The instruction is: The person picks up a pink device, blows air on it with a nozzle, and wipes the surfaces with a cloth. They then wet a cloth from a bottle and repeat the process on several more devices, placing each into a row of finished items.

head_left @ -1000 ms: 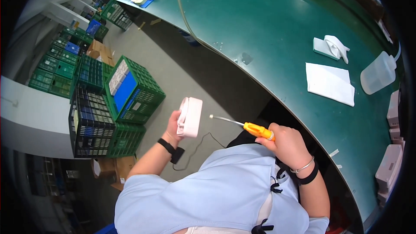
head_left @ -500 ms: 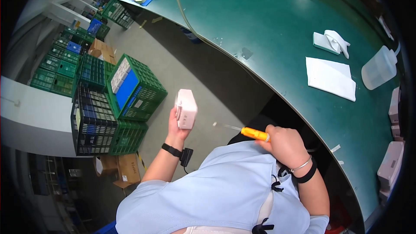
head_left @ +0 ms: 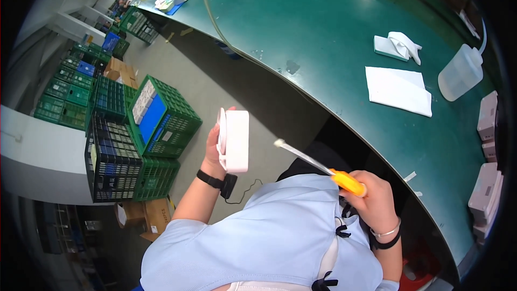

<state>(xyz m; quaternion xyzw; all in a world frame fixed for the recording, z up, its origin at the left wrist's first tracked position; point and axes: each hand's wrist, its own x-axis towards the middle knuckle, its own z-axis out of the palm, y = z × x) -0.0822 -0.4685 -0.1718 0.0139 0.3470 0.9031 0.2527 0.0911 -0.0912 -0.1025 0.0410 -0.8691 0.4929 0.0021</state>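
Note:
My left hand [head_left: 213,143] grips a pale pink, box-shaped plastic device [head_left: 237,141] upright over the floor, its fingers mostly behind it. A rounded pale part stands along the device's left side. My right hand [head_left: 372,196] is closed around the orange handle of a slim tool [head_left: 347,182]. The tool's long metal shaft points up and left, ending in a small pale tip. That tip is apart from the device, to its right. What the tip is made of cannot be made out.
A green workbench [head_left: 301,27] curves along the right. On it are a folded white cloth [head_left: 399,90], a pad with a crumpled cloth [head_left: 401,46], a squeeze bottle [head_left: 461,73] and several pink devices [head_left: 484,188]. Stacked plastic crates [head_left: 175,110] stand left; a hose [head_left: 207,8] crosses the bench edge.
The pink device has turned, showing a broad plain side, and shifted slightly right. My right hand has moved down and right, with the tool's shaft now tilted more steeply. The whole view has shifted slightly.

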